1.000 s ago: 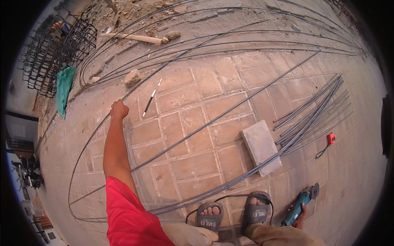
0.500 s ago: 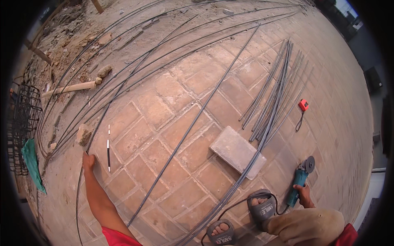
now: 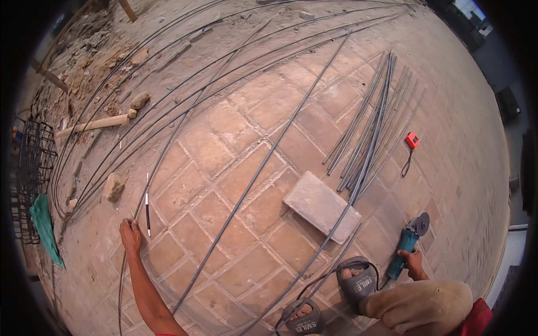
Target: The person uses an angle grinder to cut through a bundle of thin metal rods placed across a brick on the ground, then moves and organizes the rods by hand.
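Observation:
My left hand [image 3: 130, 235] is closed around a long thin steel bar [image 3: 163, 150] on the left side of the paving. Just right of that hand lies a black-and-white marker pen [image 3: 148, 214]. My right hand [image 3: 413, 264] grips the body of a teal angle grinder [image 3: 404, 246]. The grinder's cutting disc [image 3: 421, 223] points away from me and stands clear of the bars. A pale concrete block [image 3: 316, 204] lies in front of my sandalled feet [image 3: 357, 283], with a steel bar [image 3: 311, 259] resting across its right end.
A bundle of cut bars [image 3: 370, 123] lies beyond the block, near a red tape measure [image 3: 412, 140]. Another long bar [image 3: 246, 193] crosses the middle paving. Long bent bars [image 3: 224, 61], rubble and a wooden stake [image 3: 101, 123] lie to the left. The grinder's cord [image 3: 319, 278] runs across my feet.
My left hand has moved right and nearer to me, bringing its bar alongside the marker pen. The bars running from the block toward my feet have spread apart. The grinder stays nearly in place.

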A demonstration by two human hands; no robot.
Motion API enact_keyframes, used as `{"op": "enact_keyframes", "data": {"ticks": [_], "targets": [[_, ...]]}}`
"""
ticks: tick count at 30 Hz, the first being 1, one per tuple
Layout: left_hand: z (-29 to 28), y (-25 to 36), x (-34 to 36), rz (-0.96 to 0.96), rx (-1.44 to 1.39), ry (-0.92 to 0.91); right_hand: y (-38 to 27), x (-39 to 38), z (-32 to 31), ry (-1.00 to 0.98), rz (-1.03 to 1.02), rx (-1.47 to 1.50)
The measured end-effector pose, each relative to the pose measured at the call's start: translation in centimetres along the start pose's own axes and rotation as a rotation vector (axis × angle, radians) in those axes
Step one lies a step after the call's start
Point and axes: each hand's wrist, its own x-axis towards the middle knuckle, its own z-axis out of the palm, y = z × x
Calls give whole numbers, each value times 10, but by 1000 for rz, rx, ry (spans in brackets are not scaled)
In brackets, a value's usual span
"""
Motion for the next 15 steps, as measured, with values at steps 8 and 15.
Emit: {"op": "enact_keyframes", "data": {"ticks": [8, 15], "targets": [[-7, 21, -68, 107, -137, 111, 2, 1, 2, -1, -46, 26], [-10, 37, -103, 108, -183, 63, 0, -4, 2, -35, -86, 27]]}}
